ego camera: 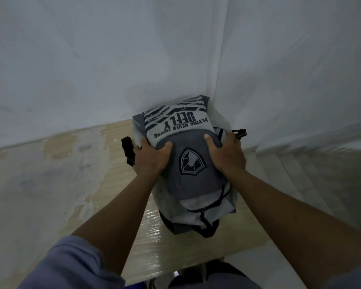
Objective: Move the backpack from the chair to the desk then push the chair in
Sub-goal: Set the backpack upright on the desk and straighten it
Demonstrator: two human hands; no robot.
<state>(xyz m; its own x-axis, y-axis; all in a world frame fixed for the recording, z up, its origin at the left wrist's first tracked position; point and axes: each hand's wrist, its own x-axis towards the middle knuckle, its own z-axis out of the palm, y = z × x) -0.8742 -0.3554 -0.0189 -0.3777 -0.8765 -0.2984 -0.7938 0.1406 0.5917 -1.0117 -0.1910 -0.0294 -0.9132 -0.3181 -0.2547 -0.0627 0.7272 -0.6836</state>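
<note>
A grey fabric backpack [193, 163] with a dark shield badge and a black-and-white striped lettered panel is seen lying on a pale wood-grain table [50, 163], its striped end pushed into the corner of the white walls [175, 49]. It is clasped from both sides: the left hand [149, 158] is wrapped around one flank with the thumb pressed onto the dark padded front, and the right hand [226, 154] mirrors that on the other flank. Both grips are closed on the backpack.

Beyond the left grip a black strap end [127, 149] sticks out; beyond the right grip a black buckle [240, 133] shows. On the near side of the grips, dark straps are bunched at the bag's end by the table edge.

The cloth is dented under the thumbs, so the backpack is judged soft and yielding, likely to sag if lifted from one side only. A two-sided hold at the padded middle, as now, is judged the safest. The chair cannot be made out, so pushing it in is judged not yet done.
</note>
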